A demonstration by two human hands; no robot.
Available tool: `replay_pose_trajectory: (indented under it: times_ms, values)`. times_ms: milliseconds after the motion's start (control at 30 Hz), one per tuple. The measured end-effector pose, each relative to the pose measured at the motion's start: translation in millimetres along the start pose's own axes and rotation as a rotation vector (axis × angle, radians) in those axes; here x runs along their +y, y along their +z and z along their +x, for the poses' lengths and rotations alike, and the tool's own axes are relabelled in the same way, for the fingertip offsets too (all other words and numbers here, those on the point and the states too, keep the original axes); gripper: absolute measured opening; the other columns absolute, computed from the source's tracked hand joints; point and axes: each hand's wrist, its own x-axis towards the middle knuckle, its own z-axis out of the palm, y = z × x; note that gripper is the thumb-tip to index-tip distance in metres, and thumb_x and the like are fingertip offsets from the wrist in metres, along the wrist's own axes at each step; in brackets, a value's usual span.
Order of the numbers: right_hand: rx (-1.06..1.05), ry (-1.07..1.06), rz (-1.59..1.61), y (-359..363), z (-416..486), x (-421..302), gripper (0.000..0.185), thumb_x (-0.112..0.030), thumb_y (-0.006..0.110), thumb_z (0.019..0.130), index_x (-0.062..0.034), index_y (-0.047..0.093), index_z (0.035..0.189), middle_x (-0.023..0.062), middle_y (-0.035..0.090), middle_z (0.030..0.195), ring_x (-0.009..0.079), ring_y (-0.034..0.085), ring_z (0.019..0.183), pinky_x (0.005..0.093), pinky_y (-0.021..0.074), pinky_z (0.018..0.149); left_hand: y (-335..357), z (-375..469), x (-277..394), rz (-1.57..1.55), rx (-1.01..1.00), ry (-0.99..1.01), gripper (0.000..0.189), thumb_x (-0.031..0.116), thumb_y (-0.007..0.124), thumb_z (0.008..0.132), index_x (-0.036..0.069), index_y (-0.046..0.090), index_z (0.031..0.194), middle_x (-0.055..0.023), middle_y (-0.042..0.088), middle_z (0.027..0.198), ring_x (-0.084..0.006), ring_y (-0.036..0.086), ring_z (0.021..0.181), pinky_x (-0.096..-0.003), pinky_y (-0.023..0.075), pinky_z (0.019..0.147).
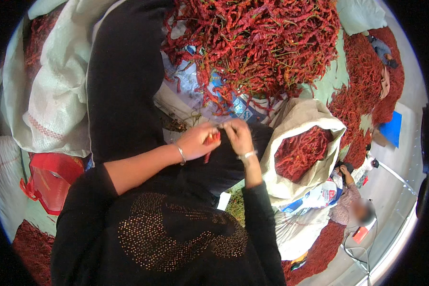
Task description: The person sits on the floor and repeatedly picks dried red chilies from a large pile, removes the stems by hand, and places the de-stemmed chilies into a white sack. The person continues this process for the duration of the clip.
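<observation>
My left hand (pixel 200 141), with a bracelet at the wrist, is closed around a few dried red chillies (pixel 213 138). One chilli hangs below the fist. Close beside it, my right hand (pixel 238 136) has its thumb and fingers drawn together, its fingertips meeting those of the left. Whatever lies between the right fingertips is blurred and too small to tell. Both hands are above my dark-clothed lap (pixel 207 178). Beyond them rises a large heap of dried red chillies with stems (pixel 257 46), partly on printed plastic sacking (pixel 241 107).
Right of my hands stands an open woven sack (pixel 286 121) holding red chillies (pixel 304 153). White sacks (pixel 57 89) and a red bag (pixel 53 182) are at left. Stem scraps (pixel 175 123) lie before me. Another person (pixel 346 203) and more chilli heaps (pixel 361 71) are at right.
</observation>
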Motion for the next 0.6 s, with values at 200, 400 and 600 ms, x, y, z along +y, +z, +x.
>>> replay_pose_trajectory:
  times_ms: [200, 400, 600]
  values:
    - [0.126, -0.006, -0.714, 3.9, 74.0, 21.1, 0.016, -0.015, 0.067, 0.073, -0.0064, 0.06, 0.085, 0.0126, 0.056, 0.085, 0.0328, 0.056, 0.08, 0.0406, 0.0469, 0.071, 9.9, 6.0, 16.6, -0.722, -0.133, -0.428, 0.013, 0.012, 0.059, 0.084, 0.003, 0.05, 0.085, -0.0049, 0.059, 0.075, -0.0109, 0.058, 0.061, -0.0271, 0.0511, 0.054]
    - [0.172, -0.066, -0.873, 21.5, 86.7, 32.4, 0.02, -0.017, 0.07, 0.068, -0.0057, 0.059, 0.081, 0.0124, 0.055, 0.088, 0.0308, 0.054, 0.083, 0.0404, 0.0466, 0.072, 13.4, 4.8, 7.4, -0.607, -0.038, -0.412, 0.017, 0.012, 0.063, 0.081, 0.002, 0.051, 0.086, -0.0005, 0.05, 0.064, -0.0088, 0.052, 0.054, -0.0259, 0.05, 0.045]
    - [0.358, 0.036, -0.302, -2.2, 78.5, 37.4, 0.013, -0.013, 0.068, 0.073, -0.0059, 0.06, 0.08, 0.0093, 0.062, 0.078, 0.0254, 0.058, 0.068, 0.0323, 0.0464, 0.069, 15.4, 9.2, -16.7, -0.423, 0.197, -0.3, 0.013, 0.012, 0.063, 0.081, 0.004, 0.053, 0.081, 0.0005, 0.054, 0.065, -0.0069, 0.051, 0.056, -0.0246, 0.0452, 0.047]
